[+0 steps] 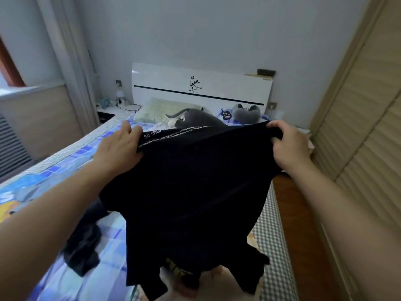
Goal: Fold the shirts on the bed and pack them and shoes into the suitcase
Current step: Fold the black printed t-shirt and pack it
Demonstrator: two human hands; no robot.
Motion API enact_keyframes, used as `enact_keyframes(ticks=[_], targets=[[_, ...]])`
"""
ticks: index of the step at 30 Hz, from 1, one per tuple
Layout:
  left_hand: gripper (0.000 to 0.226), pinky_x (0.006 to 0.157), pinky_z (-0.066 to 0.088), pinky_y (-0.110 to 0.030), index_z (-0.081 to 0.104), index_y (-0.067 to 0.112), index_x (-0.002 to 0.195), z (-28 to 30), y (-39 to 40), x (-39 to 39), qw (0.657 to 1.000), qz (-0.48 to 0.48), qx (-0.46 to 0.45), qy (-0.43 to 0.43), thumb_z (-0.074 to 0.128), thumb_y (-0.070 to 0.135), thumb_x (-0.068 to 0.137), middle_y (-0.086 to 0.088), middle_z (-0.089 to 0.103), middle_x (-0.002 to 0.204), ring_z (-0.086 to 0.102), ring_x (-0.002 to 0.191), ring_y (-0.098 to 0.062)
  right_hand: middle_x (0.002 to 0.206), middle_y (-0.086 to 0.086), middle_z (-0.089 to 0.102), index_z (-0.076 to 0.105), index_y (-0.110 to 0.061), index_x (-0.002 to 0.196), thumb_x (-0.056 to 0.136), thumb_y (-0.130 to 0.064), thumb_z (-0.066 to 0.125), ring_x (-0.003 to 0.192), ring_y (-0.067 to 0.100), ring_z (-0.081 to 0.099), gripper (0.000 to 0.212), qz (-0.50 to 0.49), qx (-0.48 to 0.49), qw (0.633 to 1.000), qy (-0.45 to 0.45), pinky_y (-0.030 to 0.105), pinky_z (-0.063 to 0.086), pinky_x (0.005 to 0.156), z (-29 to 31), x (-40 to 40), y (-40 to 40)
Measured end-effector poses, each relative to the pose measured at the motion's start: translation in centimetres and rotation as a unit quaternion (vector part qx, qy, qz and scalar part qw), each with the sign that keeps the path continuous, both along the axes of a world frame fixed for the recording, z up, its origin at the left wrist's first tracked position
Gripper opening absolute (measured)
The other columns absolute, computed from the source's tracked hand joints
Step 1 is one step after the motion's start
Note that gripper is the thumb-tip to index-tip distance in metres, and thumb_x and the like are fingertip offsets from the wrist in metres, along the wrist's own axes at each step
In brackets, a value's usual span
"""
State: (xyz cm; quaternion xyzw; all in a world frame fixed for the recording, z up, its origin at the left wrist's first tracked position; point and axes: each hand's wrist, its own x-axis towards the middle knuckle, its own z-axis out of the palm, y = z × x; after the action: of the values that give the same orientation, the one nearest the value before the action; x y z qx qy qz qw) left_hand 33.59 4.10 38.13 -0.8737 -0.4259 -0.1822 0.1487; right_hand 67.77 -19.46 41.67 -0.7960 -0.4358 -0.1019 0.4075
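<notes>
Black shirt (186, 192) is gripped, unfolded, by left hand (118, 148) & right hand (289, 146) above bed (65, 161); another dark garment (83, 242) lies unfolded; suitcase, shoes not seen. Task judged early.

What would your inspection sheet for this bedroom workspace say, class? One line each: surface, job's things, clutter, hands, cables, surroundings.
Surface: bed with blue patterned sheet.
Job's things: black shirt held up, printed text along its top edge; dark garment crumpled on the bed; suitcase and shoes not seen.
Clutter: grey plush toy, green pillow by the headboard.
Hands: left hand and right hand each grip the shirt's top edge.
Cables: black cable on the nightstand.
Surroundings: slatted wardrobe doors on the right.
</notes>
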Motion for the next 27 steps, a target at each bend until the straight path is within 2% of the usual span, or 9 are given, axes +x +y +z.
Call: enact_keyframes(ticks=[3, 6, 12, 14, 17, 19, 20, 24, 27], targets=[[0.026, 0.06, 0.041, -0.044, 0.053, 0.007, 0.101, -2.3, -0.2, 0.1, 0.999, 0.002, -0.016, -0.035, 0.067, 0.007, 0.079, -0.017, 0.045, 0.104, 0.053, 0.091, -0.041, 0.101, -0.013, 0.063, 0.05, -0.024, 0.139, 0.08, 0.014, 0.05, 0.102, 0.017, 0.053, 0.07, -0.035, 0.011, 0.999, 0.016, 0.034, 0.044, 0.087, -1.7, 0.6, -0.9], [0.015, 0.064, 0.039, -0.043, 0.058, 0.008, 0.091, -3.7, 0.1, -1.9, 0.99, 0.067, -0.066, -0.102, 0.06, 0.0, 0.077, -0.015, 0.047, 0.099, 0.054, 0.093, -0.04, 0.113, 0.01, 0.07, 0.064, -0.015, 0.123, 0.081, 0.01, 0.051, 0.108, 0.033, 0.061, 0.051, -0.108, -0.066, 0.992, 0.013, 0.041, 0.052, 0.09, -5.1, 3.4, -2.7], [0.026, 0.07, 0.05, -0.038, 0.059, 0.018, 0.072, -13.2, -3.8, -6.0, 0.878, 0.188, -0.336, -0.286, 0.06, -0.008, 0.068, -0.015, 0.068, 0.08, 0.063, 0.078, -0.033, 0.112, 0.018, 0.061, 0.069, -0.012, 0.099, 0.086, 0.005, 0.053, 0.097, 0.039, 0.059, 0.027, -0.233, -0.208, 0.945, 0.096, 0.04, 0.052, 0.079, -16.7, 4.3, -8.6], [0.027, 0.067, 0.057, -0.043, 0.064, 0.015, 0.073, -19.0, -7.5, -7.1, 0.786, 0.23, -0.432, -0.378, 0.059, -0.012, 0.073, -0.021, 0.07, 0.079, 0.066, 0.072, -0.034, 0.109, 0.018, 0.061, 0.069, -0.011, 0.094, 0.088, 0.003, 0.053, 0.089, 0.035, 0.058, 0.021, -0.246, -0.266, 0.923, 0.131, 0.039, 0.052, 0.078, -22.0, 2.7, -11.2], [0.024, 0.056, 0.059, -0.036, 0.064, 0.005, 0.09, -25.9, -13.4, -8.1, 0.561, 0.337, -0.449, -0.608, 0.052, -0.016, 0.087, -0.023, 0.065, 0.091, 0.065, 0.085, -0.038, 0.096, 0.015, 0.061, 0.065, -0.007, 0.095, 0.095, -0.003, 0.052, 0.082, 0.031, 0.055, 0.013, -0.281, -0.354, 0.866, 0.213, 0.034, 0.048, 0.071, -28.3, -0.6, -15.5], [0.03, 0.043, 0.055, -0.026, 0.063, 0.009, 0.1, -27.6, -16.4, -8.5, 0.473, 0.368, -0.429, -0.676, 0.046, -0.013, 0.091, -0.02, 0.063, 0.094, 0.062, 0.082, -0.034, 0.084, 0.009, 0.052, 0.057, -0.008, 0.092, 0.097, -0.006, 0.051, 0.08, 0.029, 0.051, 0.007, -0.273, -0.427, 0.825, 0.251, 0.033, 0.045, 0.068, -30.7, -2.6, -17.6], [0.03, 0.041, 0.054, -0.024, 0.063, 0.011, 0.098, -28.1, -17.4, -8.8, 0.456, 0.37, -0.432, -0.685, 0.044, -0.012, 0.092, -0.018, 0.063, 0.092, 0.061, 0.076, -0.031, 0.079, 0.007, 0.047, 0.053, -0.009, 0.09, 0.097, -0.007, 0.05, 0.079, 0.028, 0.049, 0.008, -0.27, -0.451, 0.809, 0.261, 0.032, 0.044, 0.069, -31.5, -3.3, -18.2], [0.027, 0.045, 0.051, -0.024, 0.058, 0.014, 0.083, -28.6, -19.8, -9.1, 0.492, 0.365, -0.478, -0.63, 0.041, -0.004, 0.092, -0.012, 0.064, 0.081, 0.059, 0.055, -0.02, 0.081, 0.009, 0.049, 0.057, -0.006, 0.092, 0.1, -0.006, 0.044, 0.078, 0.028, 0.052, 0.016, -0.263, -0.49, 0.777, 0.294, 0.034, 0.045, 0.069, -32.7, -4.3, -18.5], [0.017, 0.06, 0.05, -0.036, 0.061, 0.007, 0.078, -25.6, -20.4, -7.6, 0.649, 0.282, -0.522, -0.476, 0.051, -0.006, 0.083, -0.008, 0.062, 0.061, 0.058, 0.062, -0.024, 0.088, 0.014, 0.058, 0.064, 0.0, 0.097, 0.099, -0.007, 0.049, 0.085, 0.03, 0.064, 0.016, -0.232, -0.537, 0.752, 0.303, 0.034, 0.05, 0.064, -32.8, -5.0, -18.1]])
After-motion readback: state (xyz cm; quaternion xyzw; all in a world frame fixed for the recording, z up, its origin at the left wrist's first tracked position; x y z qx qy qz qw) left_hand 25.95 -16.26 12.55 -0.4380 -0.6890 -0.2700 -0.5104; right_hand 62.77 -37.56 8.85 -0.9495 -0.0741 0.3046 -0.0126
